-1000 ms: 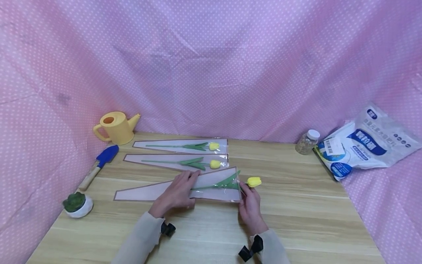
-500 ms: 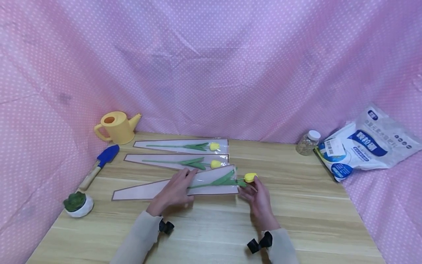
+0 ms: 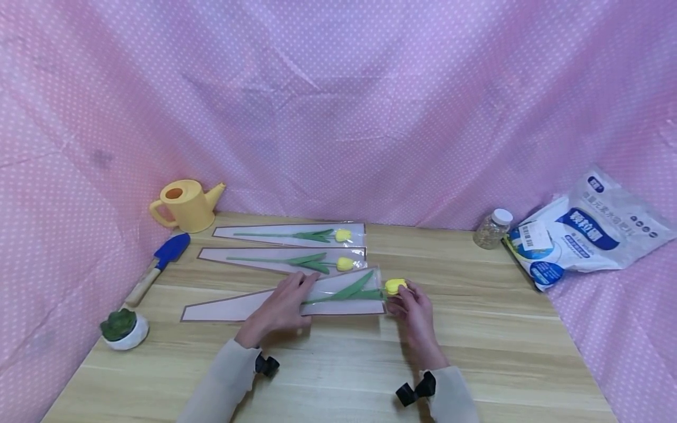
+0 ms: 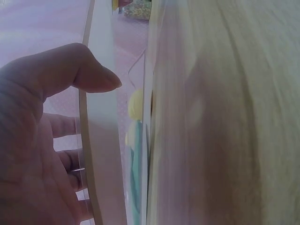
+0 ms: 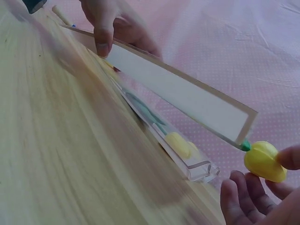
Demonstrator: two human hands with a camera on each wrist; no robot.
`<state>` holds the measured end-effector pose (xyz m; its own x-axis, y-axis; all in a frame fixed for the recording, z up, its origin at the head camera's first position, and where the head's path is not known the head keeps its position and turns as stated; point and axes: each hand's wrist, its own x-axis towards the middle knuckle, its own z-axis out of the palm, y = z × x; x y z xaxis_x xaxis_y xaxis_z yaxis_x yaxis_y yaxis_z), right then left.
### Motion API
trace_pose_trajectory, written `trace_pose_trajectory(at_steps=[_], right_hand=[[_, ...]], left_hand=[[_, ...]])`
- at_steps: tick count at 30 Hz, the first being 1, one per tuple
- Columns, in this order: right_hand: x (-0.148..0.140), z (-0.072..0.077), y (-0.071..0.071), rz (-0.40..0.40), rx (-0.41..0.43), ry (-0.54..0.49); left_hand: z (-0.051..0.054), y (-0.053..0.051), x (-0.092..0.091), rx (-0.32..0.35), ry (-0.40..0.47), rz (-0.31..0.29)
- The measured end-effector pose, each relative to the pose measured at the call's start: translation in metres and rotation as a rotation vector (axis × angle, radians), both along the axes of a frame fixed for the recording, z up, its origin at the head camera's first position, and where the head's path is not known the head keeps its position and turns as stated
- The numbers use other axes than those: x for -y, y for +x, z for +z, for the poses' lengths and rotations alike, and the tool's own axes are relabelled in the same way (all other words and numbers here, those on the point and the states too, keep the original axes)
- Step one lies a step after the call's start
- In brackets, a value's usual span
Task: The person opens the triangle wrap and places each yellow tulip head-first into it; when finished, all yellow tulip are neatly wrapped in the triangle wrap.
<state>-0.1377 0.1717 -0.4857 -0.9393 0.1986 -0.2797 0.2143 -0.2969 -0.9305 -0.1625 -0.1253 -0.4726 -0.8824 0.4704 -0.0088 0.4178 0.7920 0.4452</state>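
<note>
My left hand (image 3: 281, 305) grips a tapered flower sleeve (image 3: 227, 306), white-backed with a brown border, holding it raised off the table. In the left wrist view its thumb (image 4: 96, 77) lies on one face, with the other fingers behind. A yellow tulip (image 3: 394, 286) sits partly in this sleeve: stem and leaves inside, bloom just outside the wide mouth. My right hand (image 3: 416, 314) pinches that bloom between thumb and fingers, clearly seen in the right wrist view. Behind lie two more sleeves (image 3: 254, 230), each with a yellow tulip fully inside.
A yellow watering can (image 3: 191, 205), a blue trowel (image 3: 171, 248) and a potted succulent (image 3: 127, 330) stand along the left side. At the back right are a lidded jar (image 3: 492, 230) and a printed white bag (image 3: 587, 232). Pink dotted cloth (image 3: 338, 117) surrounds the wooden table.
The tulip has slid left, its bloom now close to the sleeve's mouth. My right hand has shifted from the sleeve's mouth edge to the bloom. My left hand stays nearly in place.
</note>
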Motion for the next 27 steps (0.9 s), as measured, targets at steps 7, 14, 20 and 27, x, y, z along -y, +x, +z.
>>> trace_pose_trajectory(at_steps=[7, 14, 20, 27], right_hand=[[0.0007, 0.0002, 0.0014, 0.02, -0.023, 0.077], [0.0021, 0.0026, 0.0017, 0.027, -0.037, 0.148], [0.0058, 0.0017, 0.0014, 0.03, -0.061, 0.176], [0.0083, -0.0022, 0.003, 0.064, -0.074, 0.23]], left_hand=[[-0.0005, -0.0001, -0.0011, -0.034, -0.005, -0.018], [-0.001, 0.0008, -0.0022, -0.035, -0.011, -0.003], [-0.0008, 0.0011, -0.0035, -0.031, -0.007, -0.01], [-0.0009, 0.0001, -0.003, -0.056, -0.003, 0.0]])
